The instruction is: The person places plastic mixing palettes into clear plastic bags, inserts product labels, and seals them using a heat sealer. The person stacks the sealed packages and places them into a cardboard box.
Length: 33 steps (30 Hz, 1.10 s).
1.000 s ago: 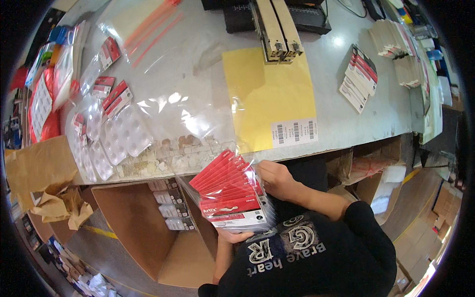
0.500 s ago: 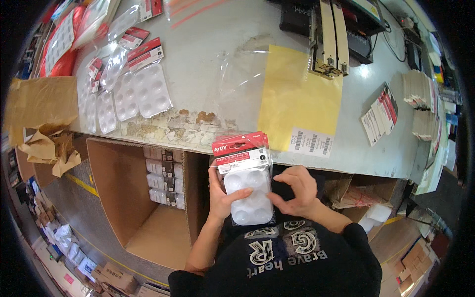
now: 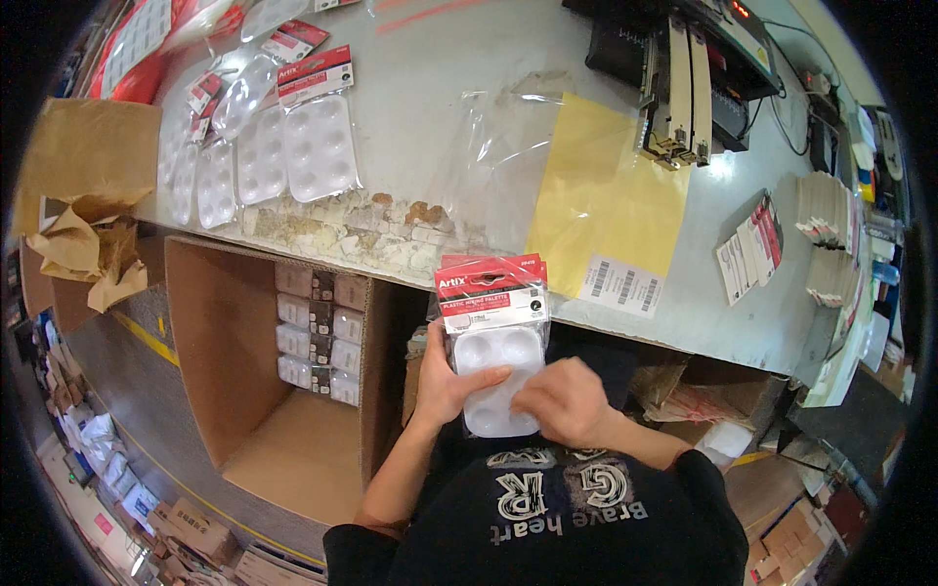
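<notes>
My left hand (image 3: pixel 447 384) grips a stack of white plastic paint palettes (image 3: pixel 498 349) in clear bags, its thumb lying across the front wells. The red-and-white header cards (image 3: pixel 491 296) point away from me, at the bench's front edge. More than one card edge shows at the top. My right hand (image 3: pixel 567 400) is closed, slightly blurred, its curled fingers against the lower right of the front palette. Whatever its fingertips may pinch is hidden.
Bagged palettes (image 3: pixel 320 148) lie at the bench's left. A yellow sheet (image 3: pixel 611 195) with barcode labels (image 3: pixel 621 285) lies ahead, near a bag sealer (image 3: pixel 676 98). Header cards (image 3: pixel 750 249) are at right. An open carton (image 3: pixel 283 430) below holds packed palettes (image 3: pixel 318 342).
My right hand has moved left and down onto the front palette, its spread fingers now curled closed. My left hand keeps its hold. The whole view has shifted a little.
</notes>
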Tool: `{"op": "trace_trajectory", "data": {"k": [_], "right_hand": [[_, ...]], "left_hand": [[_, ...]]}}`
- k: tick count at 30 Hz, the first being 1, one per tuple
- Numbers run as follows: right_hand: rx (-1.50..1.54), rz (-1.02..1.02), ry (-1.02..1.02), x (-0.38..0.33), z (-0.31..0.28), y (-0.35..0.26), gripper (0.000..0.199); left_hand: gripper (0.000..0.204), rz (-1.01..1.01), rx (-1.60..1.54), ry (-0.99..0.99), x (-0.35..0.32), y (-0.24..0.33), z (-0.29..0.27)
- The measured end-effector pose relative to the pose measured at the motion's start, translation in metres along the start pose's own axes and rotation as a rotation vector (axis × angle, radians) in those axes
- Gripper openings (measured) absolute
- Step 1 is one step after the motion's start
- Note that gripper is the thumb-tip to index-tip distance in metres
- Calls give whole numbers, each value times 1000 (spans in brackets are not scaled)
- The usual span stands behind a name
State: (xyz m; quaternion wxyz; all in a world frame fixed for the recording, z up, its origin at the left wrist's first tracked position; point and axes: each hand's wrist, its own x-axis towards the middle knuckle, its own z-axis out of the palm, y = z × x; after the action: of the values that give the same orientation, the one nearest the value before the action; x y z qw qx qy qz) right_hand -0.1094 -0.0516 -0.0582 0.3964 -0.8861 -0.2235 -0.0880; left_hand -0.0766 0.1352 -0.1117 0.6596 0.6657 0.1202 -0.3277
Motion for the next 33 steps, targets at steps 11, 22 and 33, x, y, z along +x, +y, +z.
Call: {"op": "trace_trajectory", "data": {"k": [11,22,33], "right_hand": [[-39,-53,48,32,18,22,23],[-126,122,63,40,36,19,23],[12,77,-122,3,16,-10,15]], "left_hand": [[90,67,83,-12,1,1,0],[90,109,108,-9,-1,-6,0],[95,247,-35,12,1,-9,6]]}}
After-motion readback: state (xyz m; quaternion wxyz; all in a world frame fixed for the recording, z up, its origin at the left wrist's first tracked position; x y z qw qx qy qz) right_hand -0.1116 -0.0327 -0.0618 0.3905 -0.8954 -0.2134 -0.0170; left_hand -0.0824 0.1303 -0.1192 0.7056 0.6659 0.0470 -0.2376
